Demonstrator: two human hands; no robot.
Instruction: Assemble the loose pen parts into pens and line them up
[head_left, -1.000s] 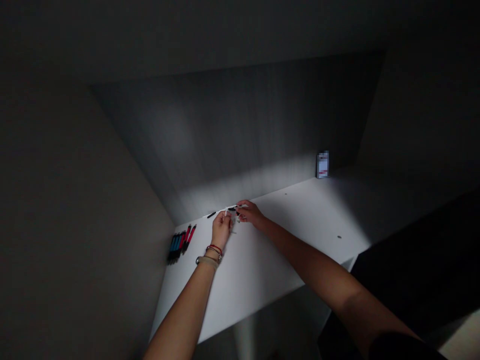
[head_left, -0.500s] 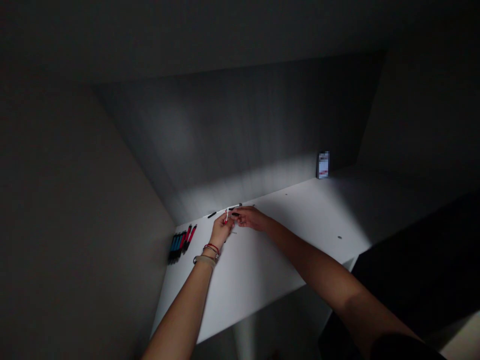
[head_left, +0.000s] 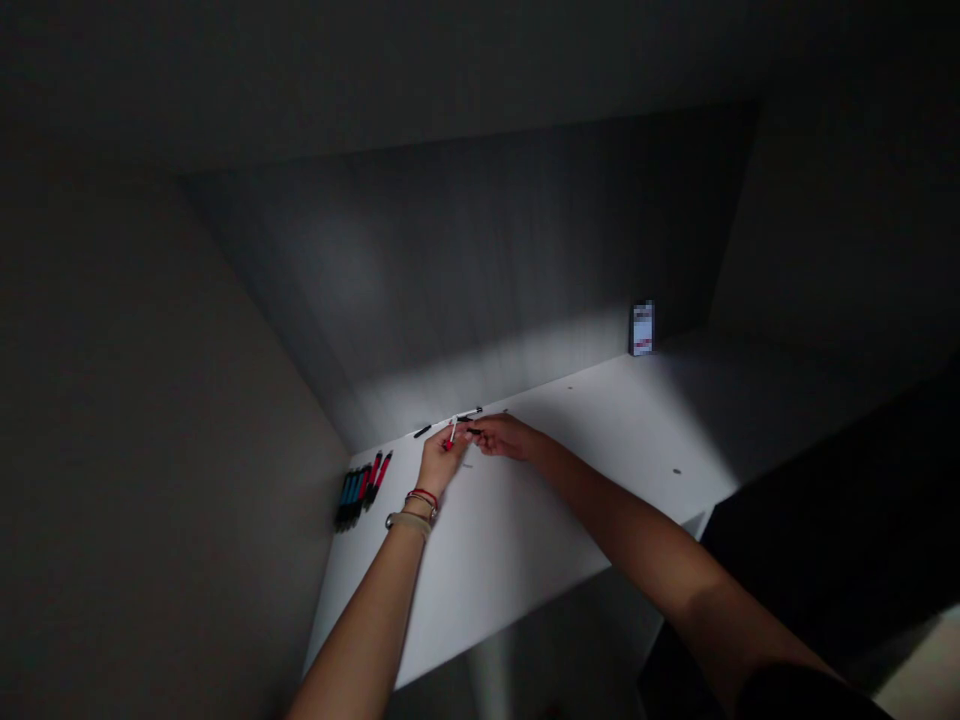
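My left hand is closed on a red pen barrel, with a thin white refill showing upright beside it. Close against it, my right hand pinches a small black pen piece. The fingertips of both hands nearly meet, so the exact fit of the parts is hard to see. Behind the hands, by the wall, lie a white stick-like part with a dark end and a short black pen piece. Several blue and red pens with black grips lie in a row left of my left hand.
The white desk meets a grey back panel and a side wall on the left. A phone with a lit screen leans against the panel at right. A small dark spot marks the desk's right side. The surroundings are dim.
The black piece in my right hand has turned slightly and sits closer to my left fingers. Otherwise the hands barely moved, and the view shifted slightly.
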